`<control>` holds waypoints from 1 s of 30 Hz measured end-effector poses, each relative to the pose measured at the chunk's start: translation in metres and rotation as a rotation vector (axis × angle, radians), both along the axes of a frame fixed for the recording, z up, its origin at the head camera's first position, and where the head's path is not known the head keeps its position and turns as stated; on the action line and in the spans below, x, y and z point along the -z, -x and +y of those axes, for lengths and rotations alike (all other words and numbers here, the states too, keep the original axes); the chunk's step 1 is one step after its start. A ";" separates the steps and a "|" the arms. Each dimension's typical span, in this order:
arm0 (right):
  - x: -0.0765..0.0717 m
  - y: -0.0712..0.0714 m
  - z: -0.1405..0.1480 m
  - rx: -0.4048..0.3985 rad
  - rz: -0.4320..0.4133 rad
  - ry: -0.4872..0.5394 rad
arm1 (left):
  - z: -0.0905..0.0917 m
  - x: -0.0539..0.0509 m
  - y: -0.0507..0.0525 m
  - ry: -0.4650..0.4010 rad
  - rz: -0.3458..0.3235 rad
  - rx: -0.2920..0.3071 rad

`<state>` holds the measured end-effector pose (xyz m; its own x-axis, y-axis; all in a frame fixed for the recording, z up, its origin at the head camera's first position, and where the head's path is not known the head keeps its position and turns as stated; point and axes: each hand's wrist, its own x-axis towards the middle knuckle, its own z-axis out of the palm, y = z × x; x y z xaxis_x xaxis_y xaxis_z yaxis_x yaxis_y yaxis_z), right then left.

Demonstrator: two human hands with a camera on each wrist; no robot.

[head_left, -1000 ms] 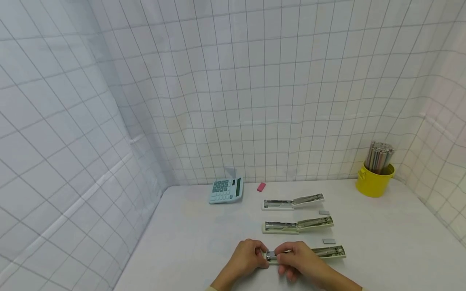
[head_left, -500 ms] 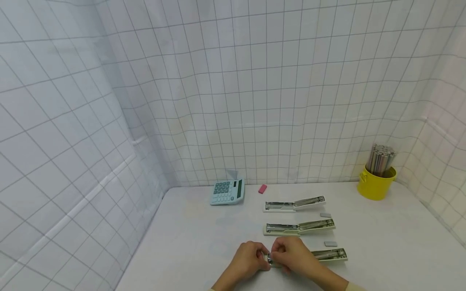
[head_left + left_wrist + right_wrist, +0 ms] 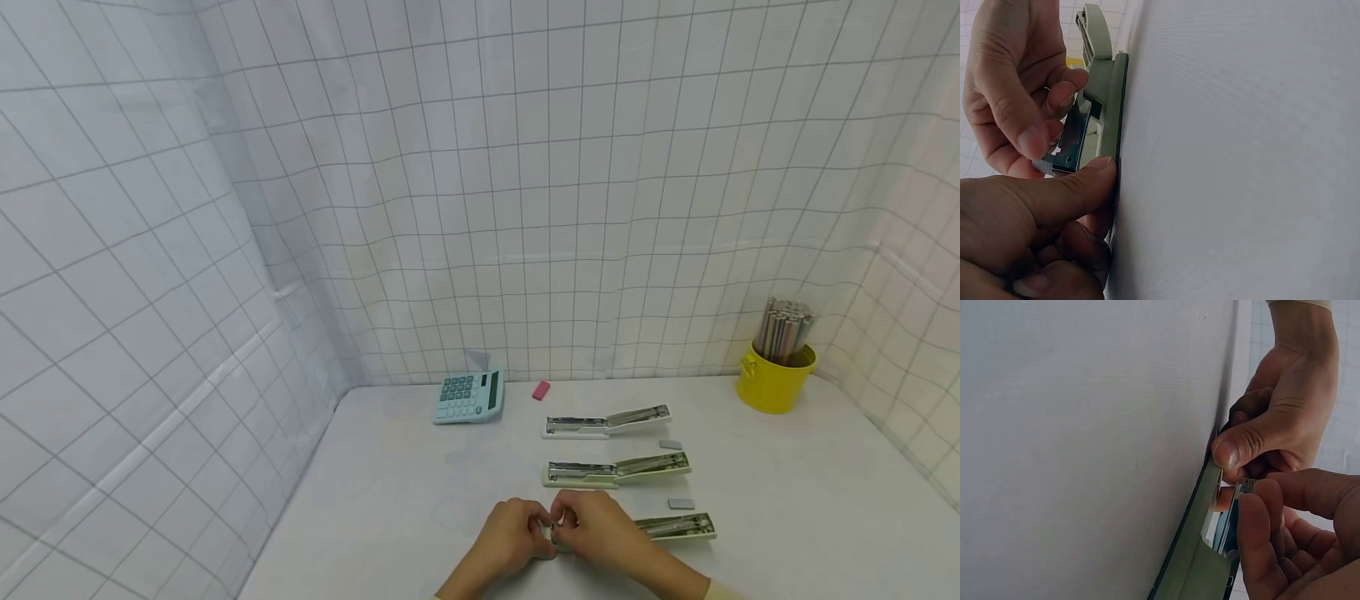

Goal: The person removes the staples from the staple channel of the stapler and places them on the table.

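Nearest me lies a pale green stapler (image 3: 678, 527), its top cover swung back to the right. My left hand (image 3: 512, 532) grips the left front end of its base, thumb along the side in the left wrist view. Facing it, my right hand (image 3: 596, 529) pinches a small grey staple strip (image 3: 1043, 166) at the front of the metal magazine (image 3: 1074, 134). Fingers hide most of the strip, and the right hand covers the stapler's middle in the head view. How far the strip sits inside the magazine I cannot tell.
Behind lie another pale green stapler (image 3: 581, 475) and a white stapler (image 3: 577, 427), both opened out. Two grey staple strips, a nearer one (image 3: 681, 504) and a farther one (image 3: 671, 445), lie beside them. Farther back are a calculator (image 3: 468, 397), pink eraser (image 3: 541, 390) and yellow bucket (image 3: 772, 387) of pencils.
My right hand has moved left along the magazine to its front end, close to the left hand, covering the staple strip seen earlier. My left hand keeps its grip on the stapler.
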<state>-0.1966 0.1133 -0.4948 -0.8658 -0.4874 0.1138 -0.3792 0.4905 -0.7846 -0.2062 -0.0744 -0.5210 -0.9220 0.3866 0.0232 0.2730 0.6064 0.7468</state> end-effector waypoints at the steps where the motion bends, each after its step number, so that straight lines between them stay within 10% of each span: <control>1: 0.000 0.000 0.000 -0.001 0.006 -0.007 | 0.000 0.000 0.000 0.001 0.000 0.000; 10: -0.008 -0.003 0.017 0.062 -0.001 0.043 | 0.001 -0.002 0.000 0.013 -0.051 -0.013; 18: -0.030 -0.022 0.074 0.152 -0.397 0.310 | 0.002 -0.003 0.000 0.021 -0.076 0.003; 30: -0.008 -0.049 0.157 0.261 -0.588 0.244 | 0.001 -0.004 0.000 0.037 -0.097 -0.010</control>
